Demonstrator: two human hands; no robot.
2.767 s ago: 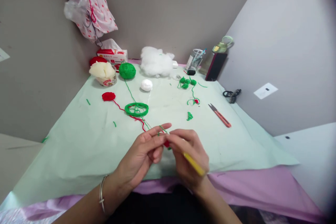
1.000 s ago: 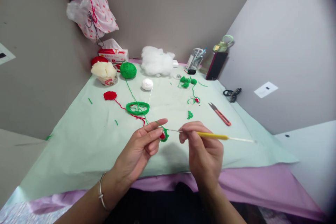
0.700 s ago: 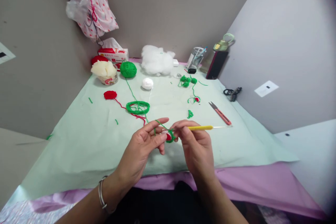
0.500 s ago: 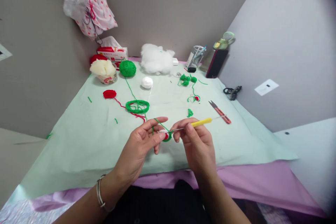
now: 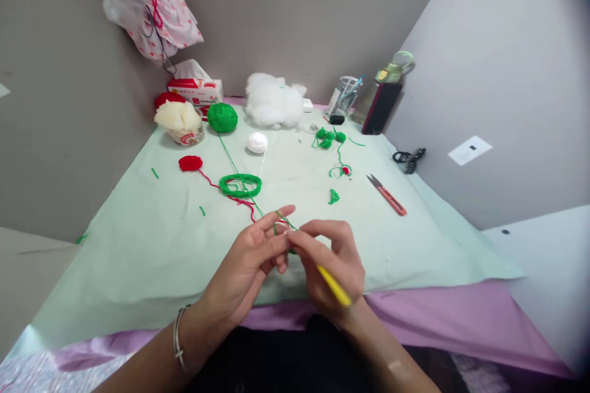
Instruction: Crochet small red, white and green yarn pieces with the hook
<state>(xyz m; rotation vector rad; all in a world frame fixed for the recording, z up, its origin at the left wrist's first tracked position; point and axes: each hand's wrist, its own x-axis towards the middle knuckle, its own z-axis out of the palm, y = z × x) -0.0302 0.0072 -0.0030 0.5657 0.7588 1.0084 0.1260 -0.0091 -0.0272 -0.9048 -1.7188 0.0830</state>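
Note:
Between thumb and fingers, my left hand pinches a small crochet piece, mostly hidden now, with a bit of green and white showing. Green yarn runs over its raised index finger from a loose green coil on the cloth. My right hand is closed around a yellow-handled crochet hook, whose handle points down toward my wrist. Its fingertips meet the left ones at the piece, and they hide the hook's tip. A white yarn ball and a flat red crochet piece with a trailing red strand lie beyond.
Thread snips lie at right. Small green crochet pieces and a green yarn ball sit farther back. Along the wall stand a tub, tissue box, white stuffing, a clear cup, a phone and a bottle.
My right hand has turned and moved left against the piece. The hook's handle has swung from pointing right to pointing down toward me. My left hand has barely moved.

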